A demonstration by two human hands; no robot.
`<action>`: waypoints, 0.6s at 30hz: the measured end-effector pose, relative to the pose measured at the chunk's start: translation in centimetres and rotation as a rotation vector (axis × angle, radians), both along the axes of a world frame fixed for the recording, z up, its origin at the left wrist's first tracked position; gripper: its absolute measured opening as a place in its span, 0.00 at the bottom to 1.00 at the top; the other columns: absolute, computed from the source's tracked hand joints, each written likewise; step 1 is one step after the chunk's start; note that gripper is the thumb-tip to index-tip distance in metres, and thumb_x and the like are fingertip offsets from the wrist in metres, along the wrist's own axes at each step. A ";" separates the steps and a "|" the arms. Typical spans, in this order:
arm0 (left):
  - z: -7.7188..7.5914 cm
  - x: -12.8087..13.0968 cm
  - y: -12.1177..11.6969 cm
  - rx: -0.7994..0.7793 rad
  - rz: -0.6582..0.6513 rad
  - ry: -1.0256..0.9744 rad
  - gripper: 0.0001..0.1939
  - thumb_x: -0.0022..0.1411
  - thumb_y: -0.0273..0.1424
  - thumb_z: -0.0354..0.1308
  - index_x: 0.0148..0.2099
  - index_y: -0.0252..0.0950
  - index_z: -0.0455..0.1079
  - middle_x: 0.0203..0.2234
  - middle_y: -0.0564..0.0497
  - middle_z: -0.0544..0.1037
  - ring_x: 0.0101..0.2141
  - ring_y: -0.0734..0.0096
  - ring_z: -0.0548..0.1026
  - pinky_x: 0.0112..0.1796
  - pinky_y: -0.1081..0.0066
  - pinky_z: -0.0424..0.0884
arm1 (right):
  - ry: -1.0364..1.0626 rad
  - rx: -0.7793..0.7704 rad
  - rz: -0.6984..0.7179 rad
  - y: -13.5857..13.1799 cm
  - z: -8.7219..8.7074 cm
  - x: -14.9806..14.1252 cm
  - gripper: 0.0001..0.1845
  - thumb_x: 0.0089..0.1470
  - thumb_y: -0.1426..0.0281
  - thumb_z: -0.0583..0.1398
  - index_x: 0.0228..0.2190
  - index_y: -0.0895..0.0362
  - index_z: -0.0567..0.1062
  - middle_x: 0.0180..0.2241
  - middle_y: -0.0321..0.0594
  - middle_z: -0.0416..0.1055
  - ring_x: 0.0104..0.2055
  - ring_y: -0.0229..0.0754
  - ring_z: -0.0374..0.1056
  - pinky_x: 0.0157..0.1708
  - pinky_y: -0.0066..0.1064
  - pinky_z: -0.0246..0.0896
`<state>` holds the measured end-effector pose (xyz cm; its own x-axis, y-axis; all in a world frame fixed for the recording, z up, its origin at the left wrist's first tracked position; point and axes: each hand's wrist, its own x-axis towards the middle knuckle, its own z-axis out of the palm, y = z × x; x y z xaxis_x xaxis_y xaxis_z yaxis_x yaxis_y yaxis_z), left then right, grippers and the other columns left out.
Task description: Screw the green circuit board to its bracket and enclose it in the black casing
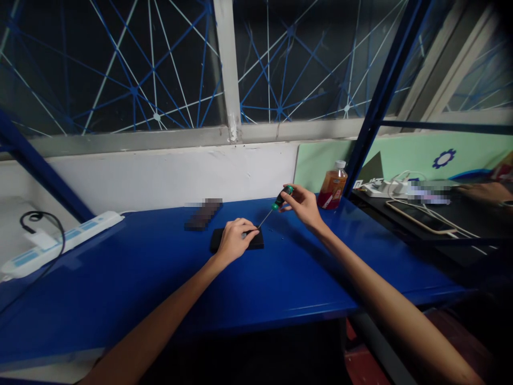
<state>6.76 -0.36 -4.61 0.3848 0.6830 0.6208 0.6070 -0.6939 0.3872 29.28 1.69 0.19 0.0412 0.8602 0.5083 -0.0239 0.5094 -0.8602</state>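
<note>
My right hand [302, 206] is closed around the black and green handle of a screwdriver [276, 206]. Its thin metal shaft slants down and left to the right part of a flat black box [256, 241] lying on the blue table [264, 289]. My left hand [236, 238] rests over the box and grips it, with thumb and forefinger close together beside the screwdriver's tip. The tip itself, and whatever lies under those fingers, cannot be made out. A few tiny dark specks [282, 238] lie on the table right of the box.
Behind the box lies a blurred-out dark object [203, 215]. A white power strip [64, 243] with a black cable is at the left. A drink bottle [333, 184] stands at the back right. Beyond the blue frame are a phone [420, 216], cables and another person's hand [487, 193].
</note>
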 end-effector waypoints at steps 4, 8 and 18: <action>0.0 -0.1 0.0 0.000 -0.012 -0.012 0.04 0.60 0.31 0.60 0.35 0.40 0.77 0.34 0.51 0.79 0.36 0.66 0.75 0.39 0.64 0.68 | -0.015 0.009 -0.014 -0.1 0.1 0.0 0.26 0.48 0.55 0.63 0.43 0.59 0.69 0.30 0.40 0.71 0.26 0.41 0.72 0.27 0.39 0.76; 0.0 -0.1 0.1 0.004 -0.017 -0.025 0.05 0.61 0.32 0.60 0.35 0.40 0.77 0.33 0.51 0.79 0.35 0.66 0.76 0.39 0.63 0.69 | -0.028 0.020 -0.022 0.0 0.0 0.1 0.25 0.48 0.55 0.63 0.44 0.58 0.69 0.30 0.39 0.70 0.27 0.41 0.73 0.28 0.39 0.76; 0.1 -0.1 -0.1 -0.013 -0.012 -0.017 0.06 0.61 0.32 0.59 0.35 0.40 0.78 0.34 0.51 0.80 0.35 0.66 0.76 0.40 0.64 0.68 | -0.006 0.037 0.013 -0.3 0.1 -0.1 0.25 0.47 0.56 0.64 0.43 0.58 0.70 0.30 0.38 0.71 0.27 0.41 0.73 0.27 0.39 0.76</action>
<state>6.64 -0.48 -4.52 0.3827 0.6860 0.6188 0.5916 -0.6964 0.4062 29.15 1.35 0.27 0.0267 0.8412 0.5400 -0.0258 0.5406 -0.8409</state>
